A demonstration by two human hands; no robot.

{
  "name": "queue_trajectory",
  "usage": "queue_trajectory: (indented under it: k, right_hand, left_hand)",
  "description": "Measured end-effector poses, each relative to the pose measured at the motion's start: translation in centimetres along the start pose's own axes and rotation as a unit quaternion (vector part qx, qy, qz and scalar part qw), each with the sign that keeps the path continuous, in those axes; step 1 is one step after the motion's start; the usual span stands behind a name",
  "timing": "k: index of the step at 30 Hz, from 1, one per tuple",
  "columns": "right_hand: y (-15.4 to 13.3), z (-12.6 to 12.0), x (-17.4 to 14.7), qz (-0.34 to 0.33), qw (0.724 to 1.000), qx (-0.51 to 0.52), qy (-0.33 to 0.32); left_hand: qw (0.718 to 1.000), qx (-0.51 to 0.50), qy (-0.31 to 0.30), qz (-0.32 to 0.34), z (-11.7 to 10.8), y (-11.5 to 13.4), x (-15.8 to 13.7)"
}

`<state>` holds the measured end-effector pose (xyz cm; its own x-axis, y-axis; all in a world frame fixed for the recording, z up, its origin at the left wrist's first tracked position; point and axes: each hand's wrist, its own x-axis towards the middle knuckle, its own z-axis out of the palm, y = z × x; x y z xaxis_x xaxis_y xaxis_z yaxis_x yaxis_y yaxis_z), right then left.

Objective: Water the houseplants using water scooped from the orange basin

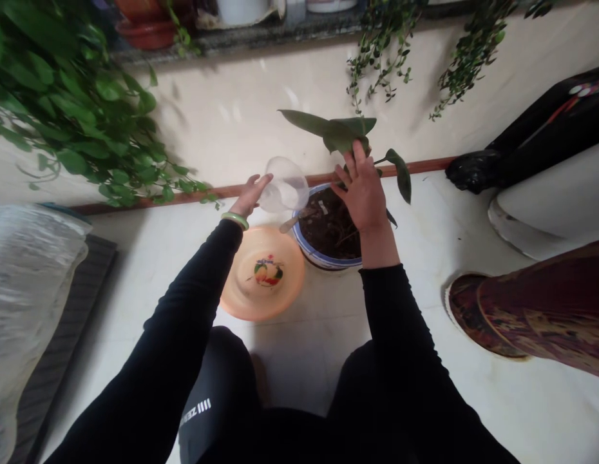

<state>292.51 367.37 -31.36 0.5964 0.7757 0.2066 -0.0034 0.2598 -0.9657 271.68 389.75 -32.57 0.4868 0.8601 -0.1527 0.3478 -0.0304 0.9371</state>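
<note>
My left hand (pixel 252 194), with a pale green bangle at its wrist, grips the rim of a clear plastic bowl (pixel 284 183), tilted above the left edge of a pot. That blue-and-white pot (pixel 309 248) holds dark soil (pixel 328 225) and a broad-leaved plant (pixel 345 132). My right hand (pixel 360 187) is over the pot with its fingers spread against the underside of the leaves. A tool with a light handle (pixel 290 223) rests across the pot's left rim, its other end on the soil. Beside the pot sits an orange basin (pixel 232 287) with a fruit print.
Trailing vines (pixel 87 129) hang at the left, and more hanging plants (pixel 381 58) drop from the sill (pixel 280 35). On the right stand a white cylinder (pixel 560 200), a black sculpted object (pixel 512 142) and a dark red patterned vase (pixel 536 303). A plastic-covered piece (pixel 38 277) is at left.
</note>
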Motion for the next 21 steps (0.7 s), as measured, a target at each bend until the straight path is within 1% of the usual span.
queue_trajectory:
  k: [2, 5, 8, 12, 14, 18, 21]
  right_hand:
    - [-0.2, 0.1, 0.0, 0.004, 1.0, -0.01, 0.012]
    - [-0.6, 0.2, -0.1, 0.018, 0.999, 0.028, 0.017]
    - [-0.9, 0.1, -0.1, 0.028, 0.997, 0.065, 0.005]
    - [-0.6, -0.4, 0.0, 0.021, 0.997, 0.068, -0.023]
    - [-0.4, -0.7, 0.1, 0.013, 0.997, 0.069, -0.041]
    - [0.0, -1.0, 0.3, 0.002, 0.999, 0.037, -0.035]
    - [0.1, -1.2, 0.4, -0.001, 0.998, 0.027, -0.05]
  left_hand:
    - [1.0, 0.003, -0.007, 0.002, 0.6, 0.0, 0.3]
    - [1.0, 0.009, -0.005, -0.012, 1.8, 0.0, 1.0]
    - [1.0, 0.015, -0.004, -0.015, 3.1, -0.1, 1.7]
    - [0.999, 0.033, -0.011, 0.002, 4.6, -0.2, 2.2]
    - [0.999, 0.038, -0.009, 0.003, 5.0, 0.0, 2.1]
    - [0.999, 0.041, -0.014, 0.001, 5.2, 0.5, 1.8]
    - [0.999, 0.051, -0.014, 0.007, 5.5, 0.9, 1.7]
